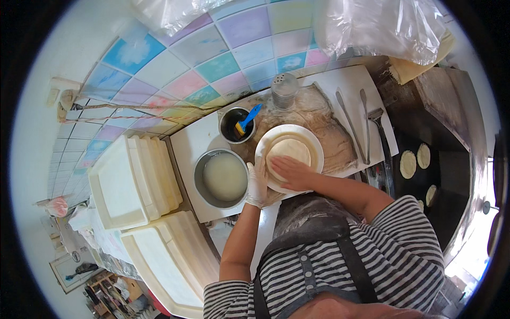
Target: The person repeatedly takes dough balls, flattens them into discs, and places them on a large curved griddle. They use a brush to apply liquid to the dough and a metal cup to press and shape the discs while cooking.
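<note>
My left hand (257, 184), in a pale glove, rests against the left rim of a round white dish (316, 139); its fingertips are partly hard to make out. Flat on a round of dough (293, 148) in that dish lies my bare right hand (292, 171), fingers nearly together. Left of my left hand stands a metal pot (198, 179) with cloudy pale liquid (225, 177). Behind it, a smaller metal pot (223, 123) holds a brush with a blue handle (252, 113) and dark contents. A metal shaker (284, 89) with a perforated lid stands behind the dish.
Under the dish lies a stained brown cloth (338, 147). Long metal tools (352, 127) and a scraper (376, 114) lie at right, beside a dark oven or griddle (450, 199) holding several dough rounds (408, 164). Stacked cream plastic trays (119, 179) stand left. Plastic bags (382, 32) hang above.
</note>
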### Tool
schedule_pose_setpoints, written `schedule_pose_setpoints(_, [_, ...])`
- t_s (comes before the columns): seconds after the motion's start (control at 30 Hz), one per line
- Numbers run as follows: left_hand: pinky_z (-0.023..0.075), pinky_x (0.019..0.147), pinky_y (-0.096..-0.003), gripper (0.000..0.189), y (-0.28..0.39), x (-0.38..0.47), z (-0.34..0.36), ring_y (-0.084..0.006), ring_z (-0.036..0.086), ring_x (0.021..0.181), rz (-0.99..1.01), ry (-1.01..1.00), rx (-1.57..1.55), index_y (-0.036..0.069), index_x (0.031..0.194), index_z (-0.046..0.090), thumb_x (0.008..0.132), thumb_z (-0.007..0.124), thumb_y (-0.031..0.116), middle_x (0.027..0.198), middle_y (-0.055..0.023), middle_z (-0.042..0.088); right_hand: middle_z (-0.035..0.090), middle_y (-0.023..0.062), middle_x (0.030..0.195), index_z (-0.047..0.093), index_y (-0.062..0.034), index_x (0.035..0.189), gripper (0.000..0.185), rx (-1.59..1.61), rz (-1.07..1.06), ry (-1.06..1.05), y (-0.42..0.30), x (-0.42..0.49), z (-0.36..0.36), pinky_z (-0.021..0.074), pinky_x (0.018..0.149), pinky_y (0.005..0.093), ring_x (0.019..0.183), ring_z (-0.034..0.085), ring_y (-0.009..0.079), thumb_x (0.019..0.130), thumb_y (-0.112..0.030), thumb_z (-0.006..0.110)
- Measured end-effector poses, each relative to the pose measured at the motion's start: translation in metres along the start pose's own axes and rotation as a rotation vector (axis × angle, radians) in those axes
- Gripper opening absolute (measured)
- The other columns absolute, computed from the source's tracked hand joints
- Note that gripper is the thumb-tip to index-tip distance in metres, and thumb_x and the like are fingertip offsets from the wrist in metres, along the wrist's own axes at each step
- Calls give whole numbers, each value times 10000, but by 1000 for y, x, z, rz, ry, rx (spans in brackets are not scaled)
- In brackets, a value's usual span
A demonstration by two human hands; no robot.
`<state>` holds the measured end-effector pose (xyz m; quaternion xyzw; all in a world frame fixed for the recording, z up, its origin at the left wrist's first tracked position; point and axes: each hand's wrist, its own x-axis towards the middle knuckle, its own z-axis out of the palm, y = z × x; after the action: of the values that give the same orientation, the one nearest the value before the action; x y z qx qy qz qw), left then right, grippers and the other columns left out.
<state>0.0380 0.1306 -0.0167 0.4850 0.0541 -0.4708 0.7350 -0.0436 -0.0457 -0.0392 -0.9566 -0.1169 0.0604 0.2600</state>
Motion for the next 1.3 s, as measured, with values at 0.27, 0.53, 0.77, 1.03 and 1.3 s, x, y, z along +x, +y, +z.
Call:
schedule_pose_setpoints(0.27, [142, 1128, -356, 710, -6, -1, 7, -240, 206, 1380, 5, 103, 16, 45, 1447, 241, 965, 232, 567, 1491, -130, 250, 241, 171, 1492, 249, -4, 1425, 809, 157, 69, 39, -19, 2, 3, 134, 1148, 383, 1396, 203, 270, 826, -423, 596])
schedule_pose_setpoints(0.53, [488, 782, -416, 371, -19, 38, 17, -320, 616, 852, 142, 327, 1288, -15, 1115, 542, 815, 586, 198, 947, -165, 628, 439, 135, 1376, 375, -37, 1364, 629, -342, 327, 441, 29, -58, 1, 277, 1088, 410, 1303, 381, 283, 885, -416, 524])
schedule_pose_setpoints(0.77, [469, 813, -452, 303, -31, -16, 95, -402, 572, 938, 356, -152, 1619, 6, 1101, 545, 871, 573, 202, 982, -214, 599, 630, 209, 846, 548, -34, 1009, 311, 922, 874, 541, -13, -55, 25, 489, 683, 431, 803, 632, 347, 872, -312, 563])
schedule_pose_setpoints(1.03, [368, 1024, -388, 379, -123, 52, 228, -241, 480, 1183, -619, -279, 233, -17, 1272, 464, 984, 414, 225, 1298, -134, 489, 594, 36, 1035, 510, -49, 1227, 358, 1378, 667, 722, 13, -320, -35, 449, 842, 300, 946, 533, 125, 898, -175, 576])
schedule_pose_setpoints(1.3, [399, 993, -341, 340, -386, 110, 406, -217, 518, 1124, -674, -840, 666, 12, 1266, 464, 938, 498, 98, 1238, -93, 524, 584, 43, 1081, 467, -16, 1269, 460, 885, 1348, 1362, 78, -523, 41, 457, 857, 298, 983, 548, 135, 823, -41, 579])
